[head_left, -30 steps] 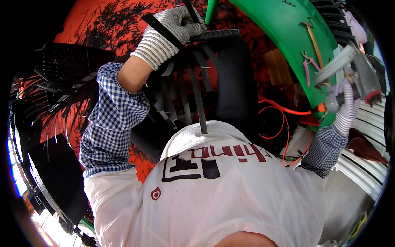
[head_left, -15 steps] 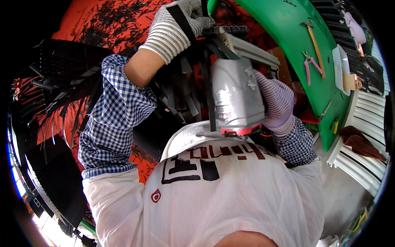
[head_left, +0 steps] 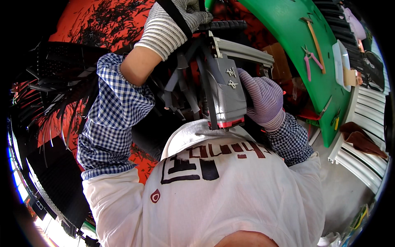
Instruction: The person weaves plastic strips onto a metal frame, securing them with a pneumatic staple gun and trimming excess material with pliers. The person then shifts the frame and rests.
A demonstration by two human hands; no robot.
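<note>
My left hand (head_left: 175, 26), in a grey-and-white striped glove, is at the top with its fingers curled around a dark strip. A black band (head_left: 175, 16) crosses the back of this glove. My right hand (head_left: 263, 96), in a purple-striped glove, is closed on the far side of a grey nail gun (head_left: 226, 92); its handle and my fingertips are mostly hidden. The gun has a red lower end and a long silver rail (head_left: 242, 50) reaching to the right. Several loose black strips (head_left: 187, 86) hang between my forearms. A ribbed black bar (head_left: 222, 26) lies just beyond the rail.
On the right, a green table (head_left: 284, 24) carries a hammer (head_left: 316, 45), pink-handled pliers (head_left: 310, 64) and a white tray (head_left: 340, 64). Black cuttings (head_left: 111, 18) litter the red surface (head_left: 78, 18). A bundle of black strips (head_left: 61, 90) lies left. A brown cloth (head_left: 358, 138) is at right.
The nail gun, its rail and my right hand have moved left, and the gun has turned so its side shows more. My left hand has shifted slightly left.
</note>
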